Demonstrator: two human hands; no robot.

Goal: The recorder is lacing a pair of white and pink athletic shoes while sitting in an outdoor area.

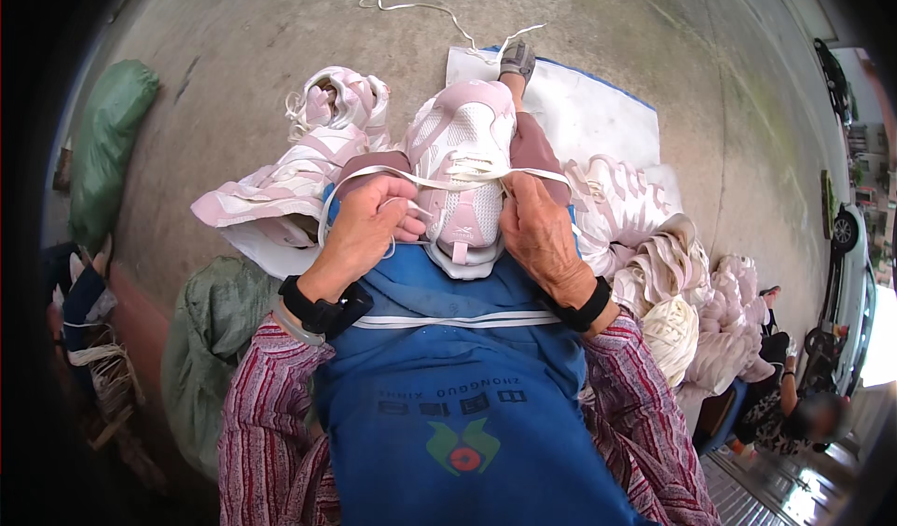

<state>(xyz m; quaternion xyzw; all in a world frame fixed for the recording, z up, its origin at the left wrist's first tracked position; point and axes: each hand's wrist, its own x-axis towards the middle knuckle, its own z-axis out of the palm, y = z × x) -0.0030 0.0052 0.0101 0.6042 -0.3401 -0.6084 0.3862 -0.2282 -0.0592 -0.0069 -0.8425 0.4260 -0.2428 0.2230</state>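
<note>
On my lap, over the blue apron (439, 376), rests a pink and white sneaker (462, 120) with its toe pointing away from me. A flat white shoelace (383, 170) stretches across its throat and runs out to both sides. Left of the shoe, my left hand (374, 222) is closed, the lace pinched between thumb and fingers. My right hand (540, 232) presses against the shoe's right side near the opening, its fingertips closed on the lace there. Both wrists wear black bands.
Pink and white shoe uppers (290, 176) lie to the left, and more stacked uppers (626, 199) to the right. Beside these sits a bundle of white laces (671, 334). A white sheet (598, 106) lies ahead. Green sacks (210, 339) stand at left; a person (785, 395) is far right.
</note>
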